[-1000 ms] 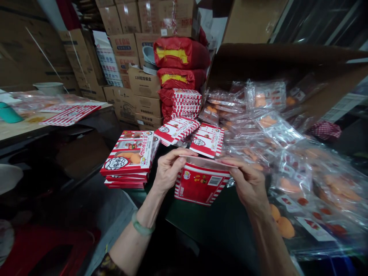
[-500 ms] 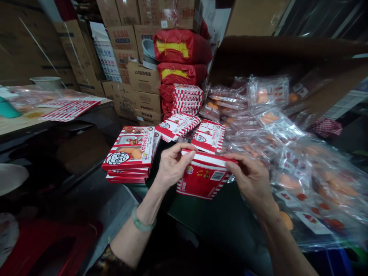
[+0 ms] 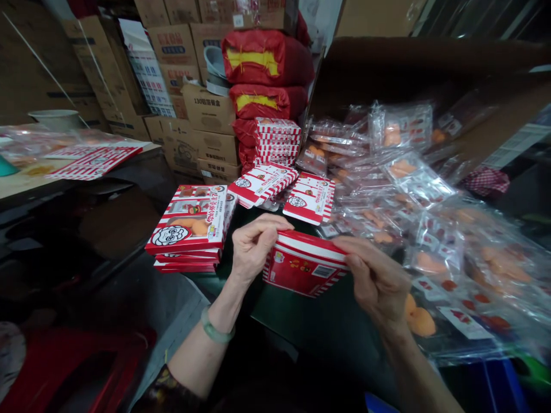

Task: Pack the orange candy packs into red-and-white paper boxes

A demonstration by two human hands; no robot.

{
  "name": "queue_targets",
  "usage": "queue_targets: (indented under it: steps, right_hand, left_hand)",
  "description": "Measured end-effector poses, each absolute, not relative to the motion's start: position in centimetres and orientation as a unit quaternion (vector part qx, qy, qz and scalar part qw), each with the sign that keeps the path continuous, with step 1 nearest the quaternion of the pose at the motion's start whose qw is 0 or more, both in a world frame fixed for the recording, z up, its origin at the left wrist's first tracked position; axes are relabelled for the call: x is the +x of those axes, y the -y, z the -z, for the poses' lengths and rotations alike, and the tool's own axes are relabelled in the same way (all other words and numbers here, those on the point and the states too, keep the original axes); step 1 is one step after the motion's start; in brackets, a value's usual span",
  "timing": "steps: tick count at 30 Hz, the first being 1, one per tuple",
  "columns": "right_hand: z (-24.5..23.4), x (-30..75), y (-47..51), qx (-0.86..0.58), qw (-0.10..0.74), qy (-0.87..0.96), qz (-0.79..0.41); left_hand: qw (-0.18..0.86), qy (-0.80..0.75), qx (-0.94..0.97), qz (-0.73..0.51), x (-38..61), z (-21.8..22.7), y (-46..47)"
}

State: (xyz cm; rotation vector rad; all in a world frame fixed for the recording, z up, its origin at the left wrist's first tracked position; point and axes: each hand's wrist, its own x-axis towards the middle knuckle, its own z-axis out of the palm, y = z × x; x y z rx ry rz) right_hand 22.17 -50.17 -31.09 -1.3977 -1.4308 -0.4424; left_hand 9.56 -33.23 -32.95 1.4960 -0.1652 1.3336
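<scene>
Both my hands grip a red-and-white striped cardboard box (image 3: 303,267) above a dark green table top (image 3: 297,321). My left hand (image 3: 256,246) pinches its left end, and my right hand (image 3: 374,281) holds its right end. The box's underside is hidden from me. A jade bangle (image 3: 217,327) circles my left wrist. Left of my left hand sits a stack of printed red-and-white boxes (image 3: 187,226). Right of my right hand lie transparent plastic packets of orange sponge-like pieces (image 3: 430,229).
More striped boxes (image 3: 310,198) lie ahead, with a stack (image 3: 278,140) behind them. Red sacks (image 3: 267,63) and cardboard cartons (image 3: 210,115) rise beyond. A wooden table (image 3: 26,183) stands left, and a red stool (image 3: 73,367) sits low left.
The box has tilted in my hands, its upper striped edge now rolled towards me. The whole scene has shifted upward in view, and both hands still hold the box.
</scene>
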Motion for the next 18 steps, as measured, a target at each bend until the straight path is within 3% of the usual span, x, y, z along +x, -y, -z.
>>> queue_targets:
  steps: [11, 18]
  right_hand:
    - [34.4, 22.0, 48.4, -0.552, 0.596, 0.545, 0.208]
    - [35.1, 22.8, 47.6, -0.610, 0.606, 0.483, 0.165]
  left_hand:
    - [0.344, 0.076, 0.706, -0.614, 9.2, 33.6, 33.4]
    - [0.435, 0.027, 0.642, -0.631, 10.0, 33.6, 35.3]
